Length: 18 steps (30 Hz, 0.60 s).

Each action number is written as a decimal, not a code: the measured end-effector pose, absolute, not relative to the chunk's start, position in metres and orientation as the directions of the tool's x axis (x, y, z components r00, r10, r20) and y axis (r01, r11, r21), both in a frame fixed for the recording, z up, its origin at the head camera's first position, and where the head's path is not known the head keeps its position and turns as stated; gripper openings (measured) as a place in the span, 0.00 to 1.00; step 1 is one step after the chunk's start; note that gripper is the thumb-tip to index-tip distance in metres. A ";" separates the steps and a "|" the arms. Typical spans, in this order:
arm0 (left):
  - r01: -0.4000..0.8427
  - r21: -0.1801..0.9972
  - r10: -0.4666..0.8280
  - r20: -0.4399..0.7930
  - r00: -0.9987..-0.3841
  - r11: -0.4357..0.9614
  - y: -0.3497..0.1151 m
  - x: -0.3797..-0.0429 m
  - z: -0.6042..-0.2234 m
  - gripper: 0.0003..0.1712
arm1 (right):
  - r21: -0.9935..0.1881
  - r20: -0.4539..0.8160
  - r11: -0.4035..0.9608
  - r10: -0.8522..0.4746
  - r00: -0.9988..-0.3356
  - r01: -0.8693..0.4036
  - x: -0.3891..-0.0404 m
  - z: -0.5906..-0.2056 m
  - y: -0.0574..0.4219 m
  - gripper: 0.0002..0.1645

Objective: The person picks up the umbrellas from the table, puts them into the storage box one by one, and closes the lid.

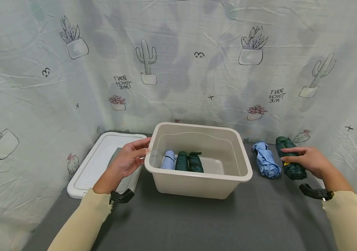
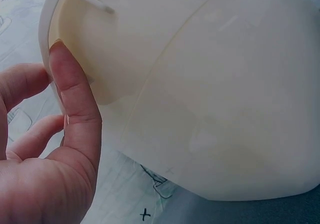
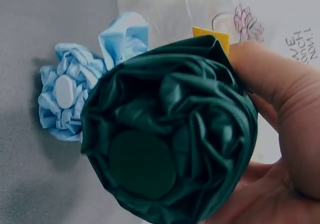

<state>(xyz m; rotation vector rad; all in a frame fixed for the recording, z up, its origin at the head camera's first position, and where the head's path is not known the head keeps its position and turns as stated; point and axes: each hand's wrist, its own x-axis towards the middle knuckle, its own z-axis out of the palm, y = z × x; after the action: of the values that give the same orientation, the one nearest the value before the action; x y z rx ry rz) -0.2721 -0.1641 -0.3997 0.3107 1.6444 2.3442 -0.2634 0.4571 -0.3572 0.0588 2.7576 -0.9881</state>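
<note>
At the left end of a beige plastic bin (image 1: 191, 184), my left hand (image 1: 131, 157) pinches the rim between thumb and fingers. The left wrist view shows the bin's smooth wall (image 2: 215, 94) beside those fingers. My right hand (image 1: 313, 160) grips a rolled dark green folding umbrella (image 1: 295, 171) at the right, thumb and fingers around its sides. Its gathered round end (image 3: 165, 99) fills the right wrist view, with a yellow tag (image 3: 212, 37) near the thumb. A rolled light blue folding umbrella (image 1: 267, 162) lies just left of it.
Inside the bin, a light blue rolled umbrella (image 1: 168, 160) and two dark green ones (image 1: 181, 162) sit side by side toward the left. A white lid (image 1: 93, 164) lies flat left of the bin on the grey table (image 1: 191, 223). A patterned curtain (image 1: 181, 69) hangs behind.
</note>
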 end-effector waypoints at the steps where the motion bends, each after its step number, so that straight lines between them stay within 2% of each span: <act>1: -0.090 0.942 0.332 0.024 -0.943 -0.323 -0.164 -0.272 -0.400 0.35 | -0.628 -0.209 0.771 -0.037 -0.977 0.105 -0.263 -0.356 0.455 0.42; 11: -0.094 0.945 0.332 0.016 -0.943 -0.312 -0.163 -0.272 -0.398 0.35 | -0.691 -0.208 0.718 -0.077 -0.975 0.090 -0.259 -0.341 0.441 0.43; 18: -0.091 0.950 0.326 0.012 -0.945 -0.297 -0.164 -0.273 -0.397 0.34 | -0.774 -0.223 0.623 -0.101 -0.969 0.113 -0.257 -0.325 0.422 0.45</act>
<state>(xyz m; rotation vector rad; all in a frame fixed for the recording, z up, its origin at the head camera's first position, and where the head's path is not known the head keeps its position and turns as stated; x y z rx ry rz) -0.2729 -0.1635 -0.3974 0.2956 1.6796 2.3211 -0.2572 0.4217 -0.3249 0.0098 2.6021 -1.2662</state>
